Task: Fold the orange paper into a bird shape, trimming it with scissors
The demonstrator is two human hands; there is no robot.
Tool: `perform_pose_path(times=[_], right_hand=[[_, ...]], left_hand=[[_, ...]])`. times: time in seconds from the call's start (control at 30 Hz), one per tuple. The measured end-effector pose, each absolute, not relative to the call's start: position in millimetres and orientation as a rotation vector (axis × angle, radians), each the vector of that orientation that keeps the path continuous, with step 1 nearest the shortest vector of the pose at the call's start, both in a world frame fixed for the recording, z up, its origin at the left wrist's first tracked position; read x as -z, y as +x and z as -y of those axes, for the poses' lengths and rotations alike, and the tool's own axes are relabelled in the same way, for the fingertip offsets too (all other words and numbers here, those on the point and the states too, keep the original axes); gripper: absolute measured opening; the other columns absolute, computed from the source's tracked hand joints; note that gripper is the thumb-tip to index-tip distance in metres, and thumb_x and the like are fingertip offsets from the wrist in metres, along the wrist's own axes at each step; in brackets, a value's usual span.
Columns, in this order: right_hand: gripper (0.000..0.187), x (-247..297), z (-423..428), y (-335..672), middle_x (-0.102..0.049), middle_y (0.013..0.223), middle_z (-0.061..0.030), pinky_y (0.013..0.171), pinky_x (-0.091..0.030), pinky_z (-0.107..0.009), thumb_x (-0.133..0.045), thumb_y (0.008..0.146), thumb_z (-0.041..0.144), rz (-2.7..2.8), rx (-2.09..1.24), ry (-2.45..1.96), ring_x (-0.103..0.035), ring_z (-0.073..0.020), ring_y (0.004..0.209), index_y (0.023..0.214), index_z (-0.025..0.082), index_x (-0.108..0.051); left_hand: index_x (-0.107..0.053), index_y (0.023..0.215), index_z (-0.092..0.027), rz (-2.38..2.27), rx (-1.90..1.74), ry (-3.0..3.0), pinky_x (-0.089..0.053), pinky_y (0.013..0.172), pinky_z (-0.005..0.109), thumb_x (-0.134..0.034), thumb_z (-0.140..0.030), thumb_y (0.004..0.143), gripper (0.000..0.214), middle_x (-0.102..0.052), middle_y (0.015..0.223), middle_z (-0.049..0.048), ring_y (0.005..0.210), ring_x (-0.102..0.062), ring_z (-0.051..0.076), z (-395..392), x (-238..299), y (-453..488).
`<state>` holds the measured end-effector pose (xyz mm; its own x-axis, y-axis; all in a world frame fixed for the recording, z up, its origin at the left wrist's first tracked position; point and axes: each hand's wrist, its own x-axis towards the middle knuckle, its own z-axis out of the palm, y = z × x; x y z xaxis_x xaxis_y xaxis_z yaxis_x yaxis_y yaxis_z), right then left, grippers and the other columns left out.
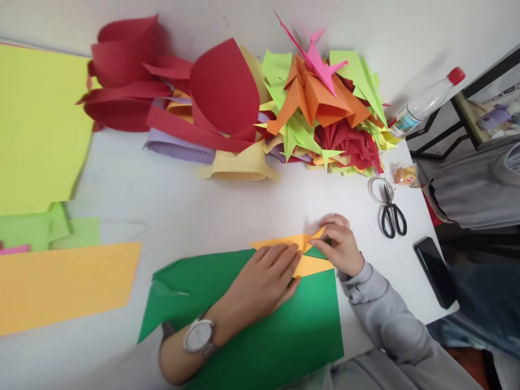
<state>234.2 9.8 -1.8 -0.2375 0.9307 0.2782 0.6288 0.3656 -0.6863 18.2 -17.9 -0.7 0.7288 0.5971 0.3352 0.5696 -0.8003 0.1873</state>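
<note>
A small folded piece of yellow-orange paper [311, 264] lies on top of a large green sheet [284, 330] at the near edge of the white table [227, 211]. My left hand [264, 279], with a watch on the wrist, lies flat on the yellow-orange paper, fingers stretched out and pressing it down. My right hand [339, 246] pinches the paper's right corner, fingers closed on a fold.
A heap of folded paper shapes [325, 108] in orange, green, red and pink sits at the back, beside curled red paper [219, 92]. Black scissors [392, 214], a phone [434, 271], a bottle [426, 100] and a small packet [405, 174] lie right. Yellow-green [36, 124] and orange sheets [65, 281] lie left.
</note>
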Motion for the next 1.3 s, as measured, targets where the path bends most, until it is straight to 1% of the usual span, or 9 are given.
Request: perform_pose_path(times=[0.13,0.23,0.3,0.4,0.5,0.77,0.9,1.03,1.3], right_hand=[[0.033,-6.8,-10.7,233.7,-0.065,0.074,-0.0027,0.097,-0.036,-0.045,-0.064,0.087,0.041,1.982,-0.594,-1.512,-0.062,-0.0218,0.089,0.061,0.021,-0.056],[0.028,-19.1,-9.9,236.3,-0.067,0.079,-0.003,0.103,-0.03,-0.047,-0.064,0.087,0.038,2.092,-0.673,-1.563,-0.061,-0.023,0.098,0.065,0.022,-0.06],[0.02,-25.0,-9.8,235.7,-0.069,0.086,-0.003,0.106,-0.025,-0.048,-0.064,0.088,0.036,2.139,-0.678,-1.59,-0.06,-0.023,0.103,0.073,0.023,-0.065],[0.024,-24.3,-10.7,229.7,-0.067,0.077,-0.0017,0.101,-0.03,-0.045,-0.063,0.088,0.034,2.099,-0.625,-1.66,-0.06,-0.0214,0.093,0.067,0.022,-0.062],[0.014,-15.4,-10.9,222.1,-0.063,0.067,0.0004,0.093,-0.035,-0.041,-0.065,0.087,0.031,2.019,-0.521,-1.69,-0.058,-0.0205,0.083,0.075,0.023,-0.063],[0.006,-5.9,-4.1,216.1,-0.063,0.072,-0.0004,0.091,-0.034,-0.041,-0.059,0.089,0.028,2.042,-0.304,-1.673,-0.056,-0.0216,0.083,0.087,0.022,-0.058],[0.006,-5.5,-1.3,214.2,-0.064,0.078,-0.0026,0.091,-0.034,-0.042,-0.055,0.092,0.027,2.108,-0.176,-1.634,-0.055,-0.0221,0.084,0.091,0.022,-0.055],[0.005,-5.0,-0.3,212.8,-0.065,0.077,-0.0033,0.094,-0.032,-0.044,-0.054,0.093,0.026,2.178,-0.062,-1.59,-0.055,-0.0227,0.086,0.094,0.021,-0.056],[0.007,-3.2,-1.8,213.9,-0.065,0.076,-0.0034,0.092,-0.033,-0.043,-0.054,0.094,0.027,2.19,-0.085,-1.619,-0.053,-0.023,0.084,0.096,0.021,-0.058]], left_hand=[[-0.066,0.109,-0.008,-0.991,-0.6,2.869,-0.047,0.081,0.04,-0.05,-0.024,0.091,0.029,-0.069,0.11,0.0143,0.097,-0.061,0.028,20.1,0.8,19.9],[-0.066,0.109,-0.009,-0.988,-0.599,2.877,-0.047,0.081,0.039,-0.049,-0.025,0.092,0.029,-0.069,0.11,0.0138,0.097,-0.061,0.027,20.1,0.3,20.1],[-0.066,0.108,-0.009,-0.978,-0.598,2.881,-0.047,0.08,0.039,-0.05,-0.025,0.092,0.028,-0.069,0.109,0.0137,0.096,-0.061,0.027,19.6,-0.3,20.1],[-0.066,0.109,-0.009,-0.978,-0.6,2.871,-0.046,0.08,0.039,-0.05,-0.025,0.092,0.028,-0.069,0.109,0.0135,0.096,-0.061,0.027,19.1,-0.6,20.2],[-0.066,0.111,-0.01,-0.972,-0.583,2.858,-0.045,0.078,0.039,-0.05,-0.025,0.092,0.028,-0.068,0.112,0.0134,0.095,-0.06,0.027,19.0,-0.1,20.3],[-0.065,0.111,-0.01,-0.968,-0.56,2.851,-0.046,0.078,0.039,-0.046,-0.026,0.094,0.029,-0.068,0.113,0.0123,0.097,-0.059,0.027,18.6,0.2,19.0],[-0.064,0.113,-0.011,-0.965,-0.534,2.825,-0.046,0.079,0.039,-0.049,-0.025,0.093,0.029,-0.068,0.114,0.0123,0.098,-0.059,0.027,17.5,-1.5,18.7],[-0.064,0.113,-0.011,-0.958,-0.536,2.823,-0.046,0.08,0.039,-0.05,-0.026,0.093,0.029,-0.068,0.113,0.0124,0.098,-0.058,0.027,17.2,-1.9,18.3],[-0.066,0.11,-0.011,-0.925,-0.61,2.854,-0.047,0.081,0.04,-0.051,-0.026,0.092,0.028,-0.07,0.112,0.0135,0.099,-0.061,0.028,17.0,1.7,16.4]])
